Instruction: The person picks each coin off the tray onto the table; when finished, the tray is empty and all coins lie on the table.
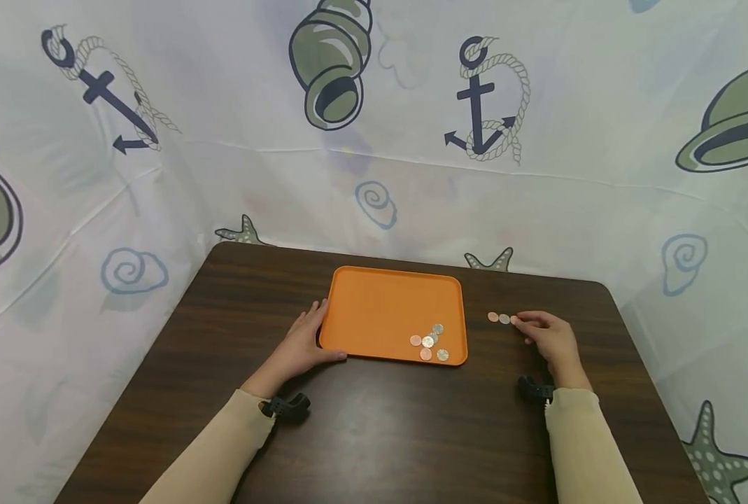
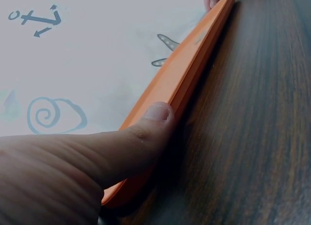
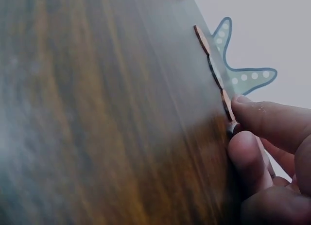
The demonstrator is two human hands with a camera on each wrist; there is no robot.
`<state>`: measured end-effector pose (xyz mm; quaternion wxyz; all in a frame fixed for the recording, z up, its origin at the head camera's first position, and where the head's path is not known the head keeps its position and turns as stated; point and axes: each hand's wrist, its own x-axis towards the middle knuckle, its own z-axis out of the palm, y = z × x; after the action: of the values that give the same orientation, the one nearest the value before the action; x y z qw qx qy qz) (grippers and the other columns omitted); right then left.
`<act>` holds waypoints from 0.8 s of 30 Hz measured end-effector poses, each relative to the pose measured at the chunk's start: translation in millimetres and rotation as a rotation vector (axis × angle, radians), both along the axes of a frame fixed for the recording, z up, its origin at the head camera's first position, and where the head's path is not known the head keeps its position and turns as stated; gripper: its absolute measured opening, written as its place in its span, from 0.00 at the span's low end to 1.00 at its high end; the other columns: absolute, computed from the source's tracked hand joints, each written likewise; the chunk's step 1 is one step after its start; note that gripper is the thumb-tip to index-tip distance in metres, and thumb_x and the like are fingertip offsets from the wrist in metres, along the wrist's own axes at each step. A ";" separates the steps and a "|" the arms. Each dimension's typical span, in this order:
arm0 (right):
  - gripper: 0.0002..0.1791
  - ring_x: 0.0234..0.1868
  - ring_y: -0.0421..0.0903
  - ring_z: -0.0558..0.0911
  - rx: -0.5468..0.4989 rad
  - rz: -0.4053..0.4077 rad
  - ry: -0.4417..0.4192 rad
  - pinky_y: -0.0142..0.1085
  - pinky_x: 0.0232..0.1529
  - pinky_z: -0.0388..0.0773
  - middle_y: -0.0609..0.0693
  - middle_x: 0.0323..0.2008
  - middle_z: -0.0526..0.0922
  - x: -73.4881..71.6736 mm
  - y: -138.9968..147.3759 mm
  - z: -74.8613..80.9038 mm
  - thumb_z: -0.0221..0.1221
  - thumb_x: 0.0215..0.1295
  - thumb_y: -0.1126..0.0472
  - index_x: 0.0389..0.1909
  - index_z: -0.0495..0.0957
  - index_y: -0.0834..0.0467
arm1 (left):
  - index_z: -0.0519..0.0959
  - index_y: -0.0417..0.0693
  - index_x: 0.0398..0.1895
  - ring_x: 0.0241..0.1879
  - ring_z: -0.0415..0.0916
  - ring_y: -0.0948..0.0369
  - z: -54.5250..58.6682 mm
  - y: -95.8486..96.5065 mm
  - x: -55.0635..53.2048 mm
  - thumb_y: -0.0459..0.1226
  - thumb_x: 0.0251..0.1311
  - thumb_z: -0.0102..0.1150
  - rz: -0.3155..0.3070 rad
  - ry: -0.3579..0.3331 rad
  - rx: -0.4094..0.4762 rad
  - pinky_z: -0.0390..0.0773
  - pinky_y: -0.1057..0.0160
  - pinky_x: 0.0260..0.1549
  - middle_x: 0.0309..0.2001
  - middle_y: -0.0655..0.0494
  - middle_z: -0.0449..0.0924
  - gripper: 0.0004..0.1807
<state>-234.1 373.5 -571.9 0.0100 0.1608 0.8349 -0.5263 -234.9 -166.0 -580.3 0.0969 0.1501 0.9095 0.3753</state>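
Observation:
An orange tray (image 1: 380, 308) lies on the table. My left hand (image 1: 298, 343) rests at its near left corner, fingers stretched along the left side and the straight thumb (image 2: 158, 113) touching the near rim. Several copper and silver coins (image 1: 427, 341) lie in the tray's near right part. Right of the tray, coins stand in a flat row: a copper coin (image 1: 492, 317), a silver coin (image 1: 504, 319) and another copper coin (image 3: 226, 104). At the row's right end my right hand (image 1: 546, 339) pinches a silver coin (image 3: 233, 128) between thumb and finger, mostly hidden.
The dark wooden table (image 1: 374, 434) has its far edge just behind the tray. A white cloth (image 1: 273, 189) printed with anchors, shells and starfish hangs around its back and sides. A black strap (image 1: 285, 407) sits on each wrist.

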 end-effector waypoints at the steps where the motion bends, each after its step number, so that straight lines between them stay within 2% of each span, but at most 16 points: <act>1: 0.30 0.33 0.39 0.82 -0.001 -0.001 -0.003 0.30 0.32 0.82 0.32 0.35 0.87 1.0 0.0 1.2 0.73 0.72 0.46 0.65 0.85 0.61 | 0.43 0.45 0.91 0.91 0.37 0.45 0.1 0.2 -0.2 0.60 0.56 0.82 -0.003 0.005 -0.001 0.39 0.36 0.88 0.90 0.44 0.44 0.72; 6: 0.33 0.37 0.40 0.81 -0.004 0.001 -0.048 0.34 0.29 0.80 0.33 0.38 0.84 9.4 -3.0 7.3 0.71 0.72 0.41 0.68 0.82 0.58 | 0.43 0.46 0.91 0.91 0.36 0.45 1.1 1.1 0.5 0.61 0.56 0.81 -0.002 -0.003 -0.008 0.39 0.37 0.88 0.90 0.44 0.43 0.72; 8: 0.34 0.40 0.40 0.81 0.000 -0.002 -0.054 0.34 0.33 0.83 0.33 0.40 0.83 13.5 -6.8 10.6 0.71 0.72 0.40 0.68 0.82 0.58 | 0.43 0.47 0.91 0.91 0.35 0.47 2.1 1.2 0.9 0.60 0.56 0.82 0.004 -0.010 -0.007 0.38 0.38 0.88 0.91 0.46 0.43 0.72; 12: 0.29 0.41 0.42 0.82 0.033 0.016 -0.004 0.34 0.36 0.86 0.39 0.42 0.86 20.9 -21.4 18.8 0.68 0.76 0.45 0.66 0.82 0.60 | 0.43 0.46 0.91 0.91 0.36 0.45 3.3 0.3 0.8 0.60 0.56 0.82 0.002 -0.002 -0.016 0.39 0.36 0.88 0.90 0.45 0.44 0.72; 14: 0.26 0.42 0.44 0.84 0.075 0.060 0.035 0.34 0.36 0.87 0.46 0.44 0.88 22.5 -32.7 25.2 0.68 0.77 0.47 0.64 0.83 0.61 | 0.43 0.46 0.91 0.91 0.36 0.45 4.3 0.3 1.1 0.60 0.56 0.81 0.004 -0.005 -0.023 0.39 0.36 0.88 0.91 0.45 0.43 0.72; 18: 0.20 0.41 0.51 0.85 0.174 0.207 0.108 0.34 0.38 0.87 0.58 0.49 0.88 22.7 -60.6 41.3 0.67 0.78 0.51 0.62 0.84 0.60 | 0.43 0.45 0.91 0.91 0.36 0.45 4.7 0.3 1.5 0.59 0.57 0.82 0.002 0.002 -0.021 0.39 0.36 0.88 0.90 0.44 0.43 0.72; 21: 0.17 0.40 0.52 0.85 0.238 0.320 0.137 0.35 0.40 0.86 0.58 0.47 0.88 23.3 -81.9 50.4 0.68 0.78 0.55 0.60 0.85 0.58 | 0.43 0.44 0.91 0.90 0.37 0.44 3.5 0.6 0.8 0.59 0.58 0.81 -0.003 0.014 -0.018 0.39 0.35 0.88 0.90 0.43 0.44 0.71; 24: 0.14 0.39 0.49 0.83 0.282 0.421 0.141 0.36 0.41 0.84 0.54 0.42 0.88 25.4 -100.9 52.8 0.69 0.76 0.59 0.58 0.87 0.57 | 0.43 0.44 0.91 0.90 0.37 0.43 2.6 -0.2 1.0 0.60 0.57 0.81 -0.002 0.011 -0.008 0.39 0.35 0.87 0.90 0.42 0.44 0.72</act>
<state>-208.7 272.7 -519.0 0.0384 -0.0537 0.9138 -0.4008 -233.9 -166.2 -577.7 0.0927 0.1526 0.9115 0.3706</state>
